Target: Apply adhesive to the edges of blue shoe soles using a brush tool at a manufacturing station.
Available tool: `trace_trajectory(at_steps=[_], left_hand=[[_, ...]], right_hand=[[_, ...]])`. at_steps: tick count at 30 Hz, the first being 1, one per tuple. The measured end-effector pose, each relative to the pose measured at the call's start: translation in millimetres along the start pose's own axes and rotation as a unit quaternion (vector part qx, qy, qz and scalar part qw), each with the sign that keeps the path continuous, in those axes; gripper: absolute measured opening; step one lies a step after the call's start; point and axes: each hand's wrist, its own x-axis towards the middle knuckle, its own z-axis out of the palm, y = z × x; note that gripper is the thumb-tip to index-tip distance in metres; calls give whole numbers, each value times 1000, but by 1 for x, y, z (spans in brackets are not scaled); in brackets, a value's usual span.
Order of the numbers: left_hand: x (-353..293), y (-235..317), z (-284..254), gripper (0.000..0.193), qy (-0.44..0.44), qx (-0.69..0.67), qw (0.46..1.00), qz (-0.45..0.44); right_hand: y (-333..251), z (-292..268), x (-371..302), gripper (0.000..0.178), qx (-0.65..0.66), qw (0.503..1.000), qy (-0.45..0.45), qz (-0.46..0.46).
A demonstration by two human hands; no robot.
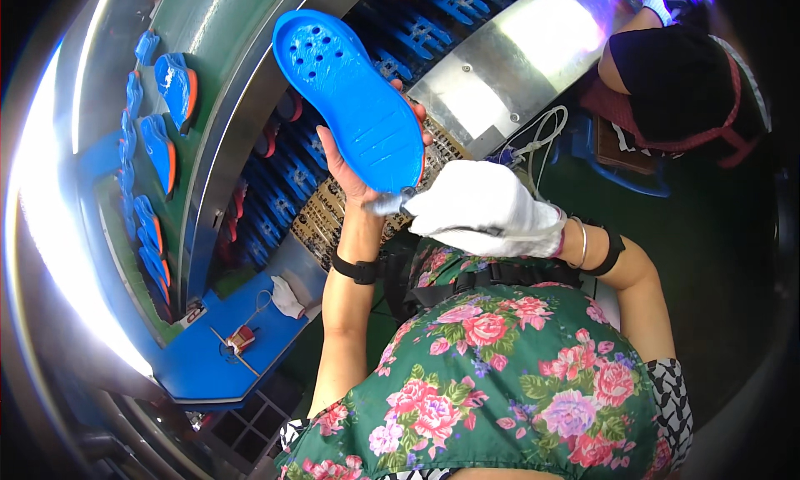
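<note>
Green apron cloth with pink roses (500, 372) lies nearest. Beyond it, the bare left hand (353, 178) wraps a glossy blue shoe sole with round holes (367, 122); the white-gloved right hand (487, 209) grips a small grey-tipped tool (387, 205) by its near end — a slip could nick the sole or bare wrist. Far left, blue orange-edged soles (157, 155) line a green belt (215, 47); the gloved hand hides the tool's handle.

No lettering or numbers are legible.
</note>
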Motion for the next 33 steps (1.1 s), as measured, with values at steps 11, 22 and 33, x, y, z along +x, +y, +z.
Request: trace_trajectory(at_steps=[11, 22, 33], left_hand=[[3, 15, -8, 121, 15, 50, 992, -113], [17, 20, 4, 110, 2, 87, 980, -180], [12, 20, 1, 105, 17, 80, 973, -215]], right_hand=[[-1, -3, -3, 14, 104, 991, -1, 84], [10, -18, -9, 27, -91, 993, 1, -77], [9, -22, -10, 16, -23, 999, 21, -17]])
